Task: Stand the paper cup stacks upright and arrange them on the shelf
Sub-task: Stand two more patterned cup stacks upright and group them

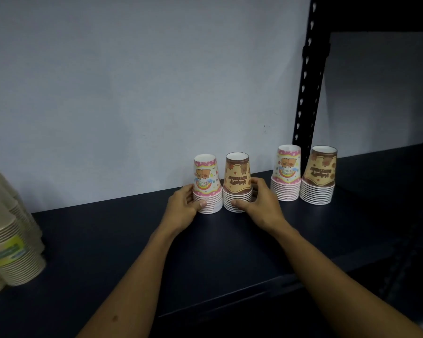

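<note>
Both hands out on the dark shelf [230,240]. Left hand [181,206] curled round the bottom of the pink cup stack [206,184], thumb in front. Right hand [259,203] curled round the bottom of the brown cup stack [237,182], thumb in front too. Both stacks side by side, just touching, near the white wall [132,93] at the back.

Off to the right, near the black post [308,69]: another pink stack [287,173] and another brown stack [318,175], side by side, no hands on them. Far to the left of the post: plain bowl stacks [7,240].

Looks nearly done. Four stacks up on end in a row. Maybe left: sliding the held pair closer to the other pair, then letting go.

All four standing tall, long way up and down. Open mouths down, flat bottoms up, pictures upside down.
</note>
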The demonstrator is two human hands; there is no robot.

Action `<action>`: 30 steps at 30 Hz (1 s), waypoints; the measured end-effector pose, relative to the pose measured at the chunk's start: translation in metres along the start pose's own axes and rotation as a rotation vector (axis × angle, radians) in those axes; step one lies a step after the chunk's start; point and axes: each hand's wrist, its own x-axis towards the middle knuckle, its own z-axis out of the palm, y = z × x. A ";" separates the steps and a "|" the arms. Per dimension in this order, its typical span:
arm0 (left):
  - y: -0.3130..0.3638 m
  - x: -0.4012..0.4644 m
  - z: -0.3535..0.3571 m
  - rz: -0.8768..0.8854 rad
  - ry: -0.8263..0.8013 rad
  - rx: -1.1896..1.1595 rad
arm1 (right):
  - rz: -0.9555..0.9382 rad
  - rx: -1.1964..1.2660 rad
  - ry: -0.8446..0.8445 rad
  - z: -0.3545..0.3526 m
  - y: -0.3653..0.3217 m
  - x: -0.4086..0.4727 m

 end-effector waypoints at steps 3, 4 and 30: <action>0.007 -0.013 0.009 0.009 -0.014 -0.008 | 0.025 0.055 0.011 -0.013 0.000 -0.013; 0.010 -0.017 0.012 0.007 -0.017 -0.016 | 0.034 0.068 0.012 -0.018 0.000 -0.018; 0.061 -0.008 0.142 0.082 -0.259 0.087 | 0.179 -0.161 0.229 -0.151 0.034 -0.064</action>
